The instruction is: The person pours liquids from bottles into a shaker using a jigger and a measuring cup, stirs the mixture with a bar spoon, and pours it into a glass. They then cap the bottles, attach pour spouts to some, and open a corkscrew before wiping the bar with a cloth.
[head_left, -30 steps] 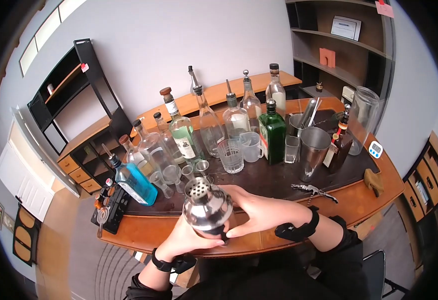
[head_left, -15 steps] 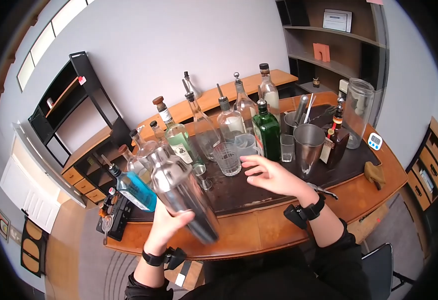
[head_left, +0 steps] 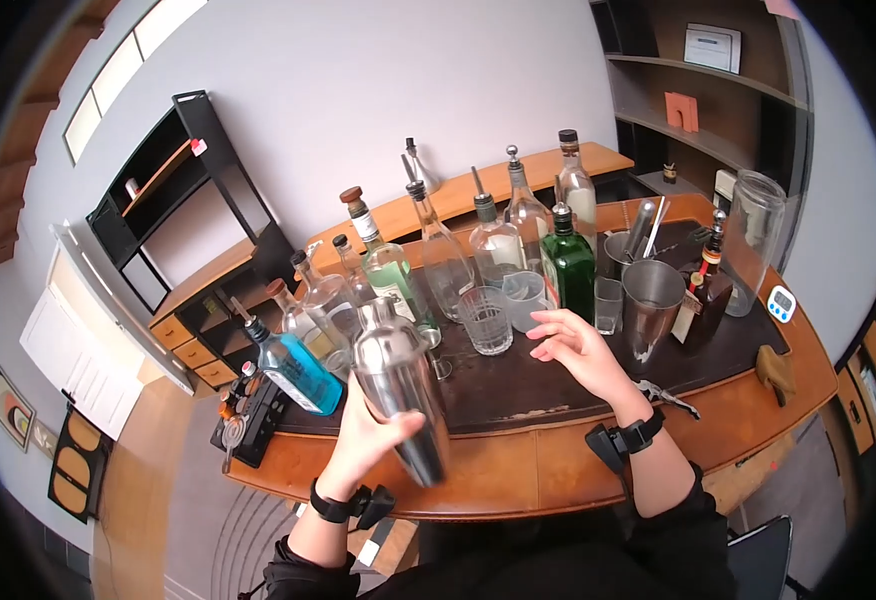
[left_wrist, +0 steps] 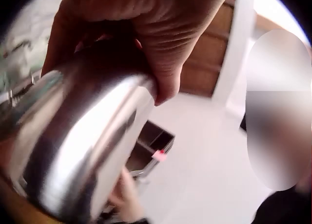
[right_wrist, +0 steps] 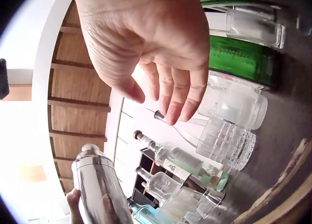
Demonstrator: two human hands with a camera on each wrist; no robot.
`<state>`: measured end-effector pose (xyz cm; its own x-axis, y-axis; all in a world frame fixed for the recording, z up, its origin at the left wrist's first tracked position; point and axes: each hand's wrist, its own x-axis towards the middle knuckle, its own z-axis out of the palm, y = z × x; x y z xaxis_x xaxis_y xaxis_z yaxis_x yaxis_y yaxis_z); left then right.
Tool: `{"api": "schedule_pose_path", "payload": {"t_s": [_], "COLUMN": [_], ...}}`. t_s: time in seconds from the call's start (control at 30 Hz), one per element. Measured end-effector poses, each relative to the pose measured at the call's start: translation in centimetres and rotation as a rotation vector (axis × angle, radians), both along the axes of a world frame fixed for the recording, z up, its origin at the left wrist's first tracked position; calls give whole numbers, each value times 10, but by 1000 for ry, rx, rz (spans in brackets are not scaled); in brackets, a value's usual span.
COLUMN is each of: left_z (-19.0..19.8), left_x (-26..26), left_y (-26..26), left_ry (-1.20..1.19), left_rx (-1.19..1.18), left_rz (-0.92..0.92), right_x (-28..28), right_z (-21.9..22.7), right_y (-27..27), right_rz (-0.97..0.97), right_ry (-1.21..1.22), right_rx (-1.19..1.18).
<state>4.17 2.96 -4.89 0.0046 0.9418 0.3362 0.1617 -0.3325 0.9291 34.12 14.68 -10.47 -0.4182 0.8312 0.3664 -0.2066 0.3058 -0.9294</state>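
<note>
My left hand [head_left: 360, 445] grips a steel cocktail shaker [head_left: 398, 375] around its body, thumb across the near side. The shaker is tilted to the left, raised in front of the desk's near edge. Its shiny wall [left_wrist: 83, 141] fills much of the left wrist view. The right hand [head_left: 586, 360] hovers over the desk with nothing in it, fingers loosely bent. Its fingertips are close to a clear measuring cup [head_left: 524, 300] and a cut-glass tumbler [head_left: 486, 325]. In the right wrist view the shaker [right_wrist: 100, 187] appears beyond the fingers, its narrow rounded top upward.
Several bottles line the desk's back, among them a green bottle [head_left: 568, 265] and a blue one [head_left: 303, 375]. A steel mixing tin [head_left: 651, 310] stands at the right, near a dark bottle [head_left: 706, 300]. A corkscrew [head_left: 668, 398] lies by my right wrist; a timer [head_left: 781, 303] sits farther right.
Both hands were around the shaker. The right hand has let go and moved right, while the left has lifted and tilted the shaker. Its perforated top no longer faces the head camera.
</note>
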Motion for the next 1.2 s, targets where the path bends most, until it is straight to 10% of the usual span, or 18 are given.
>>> {"api": "schedule_pose_path", "payload": {"t_s": [0.03,0.17,0.23,0.43,0.53,0.57,0.63,0.7,0.77,0.83,0.9,1.0,1.1,1.2], "left_z": [1,-3,7,-7,-4,7,20,43,14,6,8,-13,9,-7], "left_x": [-4,10,14,8,26,24,26,20,-4,-1,10,7,3,-24], "left_y": [2,-8,-11,-17,-24,-28,-27,-32,-18,-22,-19,-7,-15,-17], "left_ry": [-197,757,747,-271,64,609,931,696,-9,-345,-187,567,828,-25], "left_rx": [-172,229,49,-157,209,326,400,-112,-151,-208,-36,513,306,-46], "left_rz": [-150,410,320,-295,168,409,406,153,-251,-280,-160,580,440,-11], "right_x": [1,0,0,-4,-5,-5,-3,-2,-2,-2,-2,-2,0,0], "right_z": [0,-4,-2,-7,-8,-8,-8,-8,-9,-8,-6,-5,-7,-8], "right_y": [1,2,1,1,2,3,3,4,3,2,0,-1,2,1], "right_rz": [9,11,10,101,89,80,77,73,83,84,85,75,81,70], "right_ry": [-1,-3,-20,-100,-117,-111,-114,-114,-105,-101,-99,-92,-79,-80], "right_rx": [3,-3,0,-14,-36,-55,-53,-52,-42,-43,-46,-66,-72,-71]}}
